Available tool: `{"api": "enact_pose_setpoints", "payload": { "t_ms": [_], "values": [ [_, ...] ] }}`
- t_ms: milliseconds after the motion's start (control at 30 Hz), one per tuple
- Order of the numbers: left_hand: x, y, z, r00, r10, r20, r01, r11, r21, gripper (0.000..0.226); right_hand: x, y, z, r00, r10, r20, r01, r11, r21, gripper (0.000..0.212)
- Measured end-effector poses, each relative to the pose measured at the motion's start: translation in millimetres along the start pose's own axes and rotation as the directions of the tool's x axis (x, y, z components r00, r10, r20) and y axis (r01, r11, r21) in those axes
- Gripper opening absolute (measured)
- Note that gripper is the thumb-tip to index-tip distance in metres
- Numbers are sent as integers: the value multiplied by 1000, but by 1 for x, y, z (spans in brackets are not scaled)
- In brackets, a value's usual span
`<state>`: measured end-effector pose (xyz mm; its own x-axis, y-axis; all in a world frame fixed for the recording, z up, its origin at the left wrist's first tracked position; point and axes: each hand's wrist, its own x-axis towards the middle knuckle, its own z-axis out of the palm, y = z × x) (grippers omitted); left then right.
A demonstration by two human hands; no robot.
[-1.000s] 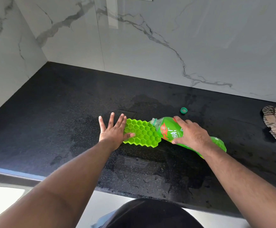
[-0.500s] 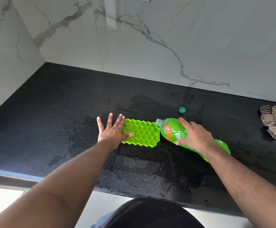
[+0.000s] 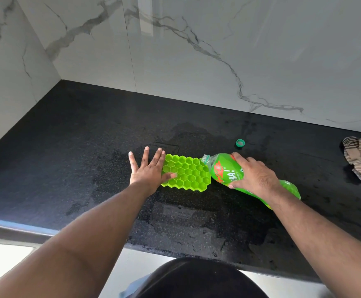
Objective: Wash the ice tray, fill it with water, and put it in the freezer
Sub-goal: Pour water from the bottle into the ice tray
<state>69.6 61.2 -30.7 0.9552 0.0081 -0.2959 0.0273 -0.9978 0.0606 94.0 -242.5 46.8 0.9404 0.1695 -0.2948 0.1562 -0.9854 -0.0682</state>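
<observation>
Centre frame, black worktop (image 3: pixel 67 134): green tray (image 3: pixel 188 173) lies flat, long axis left-right. Our left hand (image 3: pixel 147 171), fingers spread, presses tray's left end. Our right hand (image 3: pixel 252 175) wraps tilted green bottle (image 3: pixel 224 171), uncapped mouth touching or just over tray's upper-right corner. Tray sits left of bottle grip; pour likely travels leftward across cells. Cap (image 3: pixel 240 143) upper right, apart.
</observation>
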Motion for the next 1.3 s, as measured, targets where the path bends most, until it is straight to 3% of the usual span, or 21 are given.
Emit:
{"api": "enact_pose_setpoints", "payload": {
  "t_ms": [1300],
  "values": [
    [-1,-1,-1,1000,-2,16,2,999,-34,93,14,-39,-7,996,-91,-3,91,995,-38,101]
  ]
}}
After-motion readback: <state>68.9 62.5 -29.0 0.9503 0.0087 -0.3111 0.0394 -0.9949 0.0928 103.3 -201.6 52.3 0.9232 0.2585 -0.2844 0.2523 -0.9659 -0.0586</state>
